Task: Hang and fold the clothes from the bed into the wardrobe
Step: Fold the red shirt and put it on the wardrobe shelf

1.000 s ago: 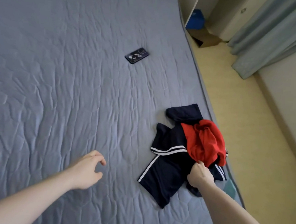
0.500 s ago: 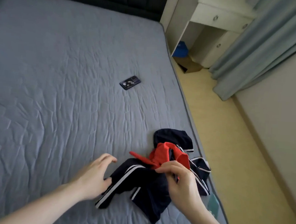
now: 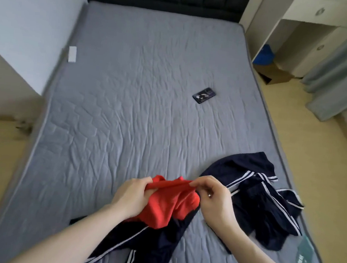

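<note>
Starting at the left edge: pale wall, then the bed [image 3: 131,78] with its grey quilted cover filling most of the view. Task stage, judged from the present layout: early. No garment folded, none on a hanger, wardrobe not identifiable in view; all clothes on or above the bed near its foot. Left hand [image 3: 133,194]: forearm entering from the lower left, fingers curled round one end of a taut edge of the red garment [image 3: 164,208], grip closed on the fabric. Red garment: raised slightly above the bed between both hands, its edge stretched level from hand to hand, remainder bunched and hanging below. Beneath it, a dark navy garment with white stripes [image 3: 141,245], spread flat toward the lower edge of the view. Right hand [image 3: 215,197]: forearm entering from the lower right, thumb and fingertips pinching the opposite end of the same red edge, grip narrow and holding fabric. Farther up the bed, well apart from the clothes, a dark phone [image 3: 204,95]. Right of the hands, a second navy striped garment [image 3: 266,198], crumpled near the bed's right edge. Remaining work, as judged: spread and fold or hang the red item, then both navy items, then transfer to the wardrobe. Far right: white cabinet [image 3: 296,37], grey curtain [image 3: 338,76].
</note>
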Motion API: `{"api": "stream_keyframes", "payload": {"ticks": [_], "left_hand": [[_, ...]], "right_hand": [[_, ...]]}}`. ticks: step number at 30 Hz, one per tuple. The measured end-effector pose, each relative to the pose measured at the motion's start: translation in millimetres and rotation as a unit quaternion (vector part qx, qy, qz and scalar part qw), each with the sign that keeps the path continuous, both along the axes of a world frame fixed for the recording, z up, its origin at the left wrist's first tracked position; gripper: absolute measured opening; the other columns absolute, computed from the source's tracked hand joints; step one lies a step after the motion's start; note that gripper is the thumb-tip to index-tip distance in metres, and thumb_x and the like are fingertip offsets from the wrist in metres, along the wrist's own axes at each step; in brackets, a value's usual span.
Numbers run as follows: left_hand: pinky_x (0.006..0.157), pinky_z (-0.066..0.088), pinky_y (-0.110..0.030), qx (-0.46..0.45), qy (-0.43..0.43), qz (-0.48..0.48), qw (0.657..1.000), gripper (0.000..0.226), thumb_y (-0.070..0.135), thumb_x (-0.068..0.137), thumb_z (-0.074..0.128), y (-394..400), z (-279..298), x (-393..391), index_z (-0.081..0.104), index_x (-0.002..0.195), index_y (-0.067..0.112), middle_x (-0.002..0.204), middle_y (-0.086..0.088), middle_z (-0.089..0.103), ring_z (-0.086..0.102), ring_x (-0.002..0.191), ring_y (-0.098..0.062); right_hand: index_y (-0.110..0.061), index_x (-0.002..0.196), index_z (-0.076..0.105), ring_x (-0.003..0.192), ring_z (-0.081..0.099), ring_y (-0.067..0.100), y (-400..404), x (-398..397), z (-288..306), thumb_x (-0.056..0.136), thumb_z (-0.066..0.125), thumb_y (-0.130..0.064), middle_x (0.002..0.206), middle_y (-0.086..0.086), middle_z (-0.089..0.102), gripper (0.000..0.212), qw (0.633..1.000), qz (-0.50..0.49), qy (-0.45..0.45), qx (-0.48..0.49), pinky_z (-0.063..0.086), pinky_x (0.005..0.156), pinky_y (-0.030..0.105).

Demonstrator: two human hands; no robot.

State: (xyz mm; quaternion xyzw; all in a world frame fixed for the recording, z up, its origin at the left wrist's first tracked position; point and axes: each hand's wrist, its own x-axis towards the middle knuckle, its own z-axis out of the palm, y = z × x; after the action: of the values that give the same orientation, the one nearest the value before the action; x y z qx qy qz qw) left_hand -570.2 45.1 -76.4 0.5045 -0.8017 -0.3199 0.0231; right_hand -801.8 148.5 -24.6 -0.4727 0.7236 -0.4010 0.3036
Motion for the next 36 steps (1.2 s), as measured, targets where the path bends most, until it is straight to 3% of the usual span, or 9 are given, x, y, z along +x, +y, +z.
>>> {"api": "stream_keyframes", "payload": {"ticks": [6,9,14,17,21,25,29,32,36], "left_hand": [[0.055,0.033,-0.028,-0.067,-0.020,0.006,0.997,0.054,0.083,0.078,0.054,-47,49,70,0.054,0.069,0.030,0.061,0.010,0.059,0.058,0.061,-0.011],[0.070,0.034,-0.032,-0.101,-0.066,-0.060,0.991,0.047,0.065,0.088,0.060,-70,80,97,0.062,0.071,0.021,0.074,0.002,0.065,0.066,0.079,-0.025],[0.065,0.047,-0.039,-0.111,0.112,0.007,0.987,0.023,0.034,0.078,0.055,-93,151,97,0.059,0.064,0.016,0.070,-0.002,0.065,0.066,0.073,-0.022],[0.074,0.052,-0.042,-0.048,0.178,-0.010,0.983,0.015,0.011,0.079,0.058,-97,186,94,0.072,0.077,0.007,0.077,-0.002,0.070,0.067,0.075,-0.018],[0.083,0.055,-0.037,-0.041,0.195,0.008,0.980,0.036,0.020,0.074,0.050,-101,212,111,0.079,0.091,0.008,0.087,-0.005,0.078,0.073,0.086,-0.020],[0.057,0.047,-0.040,-0.038,0.198,0.044,0.979,0.027,0.024,0.073,0.051,-98,223,133,0.061,0.064,0.001,0.059,-0.017,0.058,0.052,0.055,-0.022],[0.047,0.024,-0.027,-0.031,0.258,0.098,0.961,0.034,0.022,0.077,0.055,-100,241,153,0.037,0.049,0.018,0.049,0.008,0.031,0.029,0.049,-0.010],[0.046,0.020,-0.026,-0.037,0.277,0.105,0.955,0.039,0.020,0.080,0.056,-105,255,163,0.033,0.048,0.020,0.050,0.010,0.026,0.025,0.049,-0.010],[0.047,0.020,-0.026,-0.066,0.316,0.110,0.940,0.035,0.021,0.080,0.057,-109,269,171,0.037,0.053,0.015,0.052,0.010,0.028,0.027,0.050,-0.010]], "right_hand": [[-0.042,0.084,0.066,0.099,0.062,0.007,-37,25,15,0.089,0.057,0.008,0.101,-0.032,0.064,0.051,0.997,0.032,0.065,0.018,0.048,0.086,0.016],[-0.042,0.090,0.059,0.092,0.062,0.001,-51,31,24,0.092,0.060,0.001,0.099,-0.033,0.063,0.043,0.993,0.063,0.090,0.034,0.045,0.079,0.015],[-0.041,0.116,0.052,0.074,0.071,0.018,-68,55,19,0.096,0.055,-0.002,0.091,-0.012,0.067,0.044,0.987,0.136,0.019,0.082,0.058,0.070,0.035],[-0.032,0.130,0.055,0.096,0.066,0.008,-82,83,6,0.083,0.064,0.001,0.097,-0.013,0.062,0.058,0.971,0.192,0.055,0.128,0.054,0.088,0.030],[-0.028,0.141,0.055,0.127,0.052,0.015,-92,120,-16,0.079,0.084,-0.027,0.114,-0.016,0.050,0.069,0.949,0.227,0.069,0.207,0.030,0.092,0.005],[-0.025,0.149,0.049,0.139,0.047,0.015,-96,161,-35,0.081,0.082,-0.047,0.144,-0.001,0.051,0.078,0.956,0.168,0.037,0.237,0.034,0.107,0.019],[-0.025,0.158,0.035,0.144,0.044,0.019,-103,195,-34,0.081,0.079,-0.054,0.156,0.000,0.045,0.093,0.960,0.144,0.021,0.239,0.038,0.113,0.032],[-0.028,0.154,0.040,0.135,0.054,0.019,-108,216,-30,0.075,0.085,-0.049,0.142,-0.006,0.056,0.093,0.958,0.157,0.000,0.240,0.043,0.099,0.027],[-0.026,0.111,0.065,0.100,0.070,0.021,-113,238,-34,0.074,0.085,-0.038,0.103,-0.003,0.074,0.044,0.958,0.149,-0.008,0.245,0.052,0.083,0.032]]}}
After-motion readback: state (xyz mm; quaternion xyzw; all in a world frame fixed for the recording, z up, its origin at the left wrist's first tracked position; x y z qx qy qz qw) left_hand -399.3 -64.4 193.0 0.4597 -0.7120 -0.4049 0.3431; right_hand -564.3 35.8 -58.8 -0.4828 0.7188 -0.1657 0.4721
